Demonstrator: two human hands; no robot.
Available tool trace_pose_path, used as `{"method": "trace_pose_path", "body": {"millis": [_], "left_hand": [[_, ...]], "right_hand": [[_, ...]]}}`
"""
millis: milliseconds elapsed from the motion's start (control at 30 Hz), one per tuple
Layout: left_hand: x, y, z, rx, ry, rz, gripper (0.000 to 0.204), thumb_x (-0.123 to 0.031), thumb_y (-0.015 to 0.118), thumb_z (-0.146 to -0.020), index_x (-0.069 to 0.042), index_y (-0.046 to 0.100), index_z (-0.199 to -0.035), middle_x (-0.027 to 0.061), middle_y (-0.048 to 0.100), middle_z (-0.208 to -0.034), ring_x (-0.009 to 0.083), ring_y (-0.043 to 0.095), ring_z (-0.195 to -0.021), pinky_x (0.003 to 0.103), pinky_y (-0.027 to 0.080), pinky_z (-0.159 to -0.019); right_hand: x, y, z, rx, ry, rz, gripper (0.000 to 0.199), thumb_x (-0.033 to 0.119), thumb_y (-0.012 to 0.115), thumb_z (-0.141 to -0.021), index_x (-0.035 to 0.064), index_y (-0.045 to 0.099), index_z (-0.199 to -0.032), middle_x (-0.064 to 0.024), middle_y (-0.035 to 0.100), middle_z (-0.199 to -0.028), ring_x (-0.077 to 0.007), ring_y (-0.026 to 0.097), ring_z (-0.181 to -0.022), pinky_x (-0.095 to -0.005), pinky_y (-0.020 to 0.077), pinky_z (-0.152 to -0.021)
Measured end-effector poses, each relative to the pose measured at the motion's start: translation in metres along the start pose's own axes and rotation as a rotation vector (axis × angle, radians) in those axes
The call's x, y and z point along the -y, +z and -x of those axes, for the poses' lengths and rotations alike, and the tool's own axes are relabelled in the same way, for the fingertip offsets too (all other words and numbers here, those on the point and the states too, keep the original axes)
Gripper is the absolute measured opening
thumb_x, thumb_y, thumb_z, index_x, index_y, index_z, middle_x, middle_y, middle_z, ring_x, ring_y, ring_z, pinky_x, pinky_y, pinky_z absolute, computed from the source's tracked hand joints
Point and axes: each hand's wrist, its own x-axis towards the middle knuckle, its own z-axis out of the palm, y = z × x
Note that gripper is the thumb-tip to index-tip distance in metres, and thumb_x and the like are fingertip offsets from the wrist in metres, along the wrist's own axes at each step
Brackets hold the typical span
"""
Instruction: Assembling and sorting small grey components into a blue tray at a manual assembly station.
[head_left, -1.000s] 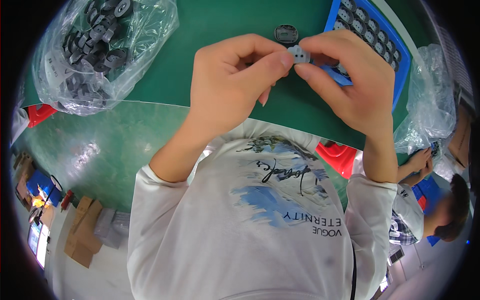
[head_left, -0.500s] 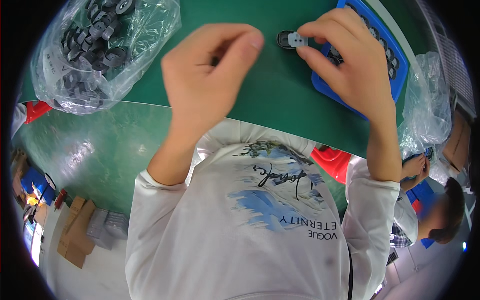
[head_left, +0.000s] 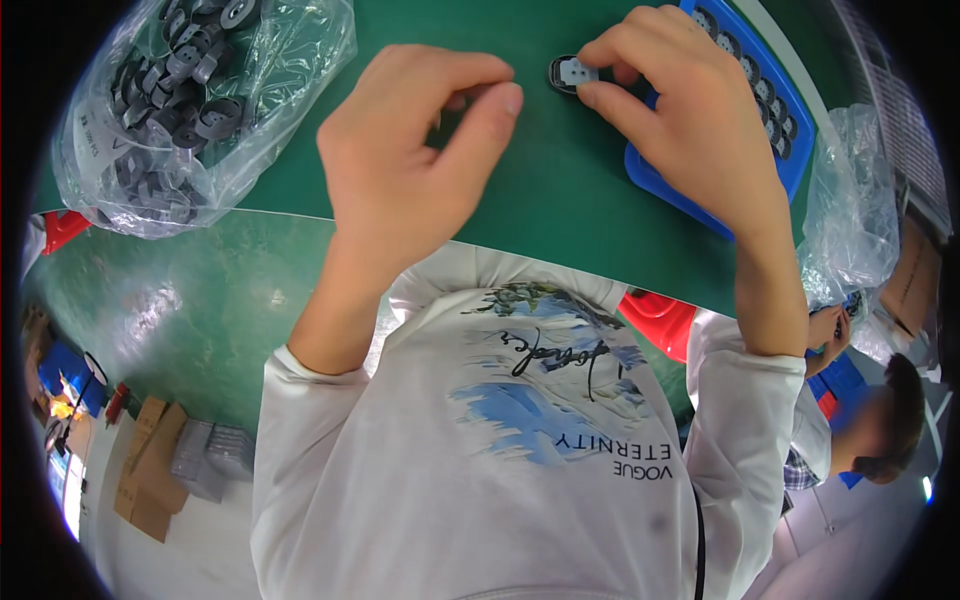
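My right hand [head_left: 690,110] pinches at the right end of a small dark oval housing with a pale grey insert [head_left: 573,73], thumb below and forefinger above. The insert has small dark holes and lies within the dark rim. Left of it, my left hand [head_left: 415,150] hovers over the green table [head_left: 560,190] with curled fingers. A gap shows between its thumb and forefinger tips, and I see nothing in it. Partly behind my right hand, a blue tray [head_left: 690,208] holds several similar round dark parts [head_left: 765,90].
A clear plastic bag [head_left: 290,110] of loose dark grey ring-shaped parts [head_left: 185,60] lies at the left of the table. Another clear bag [head_left: 850,210] hangs beyond the tray. A red stool [head_left: 660,322] stands under the table edge. Another person's hands [head_left: 828,332] show at far right.
The pale insert, which stuck out to the right of the dark housing, now sits within its rim. My right hand shifted slightly left and up. My left thumb and forefinger have parted.
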Motion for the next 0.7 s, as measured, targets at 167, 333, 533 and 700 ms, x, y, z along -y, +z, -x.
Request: {"method": "trace_pose_path", "body": {"millis": [167,333,533,700], "left_hand": [[-0.008,0.004,-0.008,0.107,0.278,-0.332,0.017,-0.012,0.074,-0.087,-0.002,0.071,-0.1,0.0011,0.066,-0.086,0.0064,0.057,-0.074,0.021,0.045,-0.065],[-0.036,-0.001,-0.026,0.315,-0.415,0.19,0.017,-0.014,0.071,-0.089,0.0,0.072,-0.098,0.0019,0.067,-0.079,0.0067,0.059,-0.075,0.02,0.045,-0.066],[-0.019,-0.014,-0.031,0.243,-0.311,0.155,0.018,-0.014,0.067,-0.092,0.002,0.072,-0.097,0.0038,0.069,-0.077,0.0086,0.061,-0.075,0.021,0.046,-0.068],[-0.022,-0.016,-0.025,0.221,-0.369,0.155,0.016,-0.017,0.071,-0.087,-0.001,0.072,-0.09,0.0008,0.066,-0.069,0.0032,0.053,-0.061,0.021,0.039,-0.055]], "right_hand": [[-0.012,0.01,-0.003,-0.319,-0.342,-0.25,0.015,0.008,0.072,-0.076,0.0012,0.064,-0.086,-0.0125,0.057,-0.081,-0.0309,0.055,-0.081,-0.0381,0.0449,-0.072],[0.018,-0.017,0.007,-0.142,0.027,-0.174,0.019,0.006,0.076,-0.073,0.0027,0.067,-0.09,-0.01,0.058,-0.08,-0.0297,0.057,-0.079,-0.0355,0.0461,-0.07],[0.004,-0.011,0.005,-0.201,-0.077,0.031,0.029,0.015,0.076,-0.075,0.0028,0.065,-0.099,-0.0122,0.059,-0.09,-0.0306,0.054,-0.095,-0.0381,0.0441,-0.083],[-0.012,0.002,-0.005,0.016,-0.235,0.334,0.025,0.02,0.071,-0.079,0.0003,0.06,-0.09,-0.0148,0.059,-0.088,-0.032,0.054,-0.091,-0.0389,0.0437,-0.082]]}}
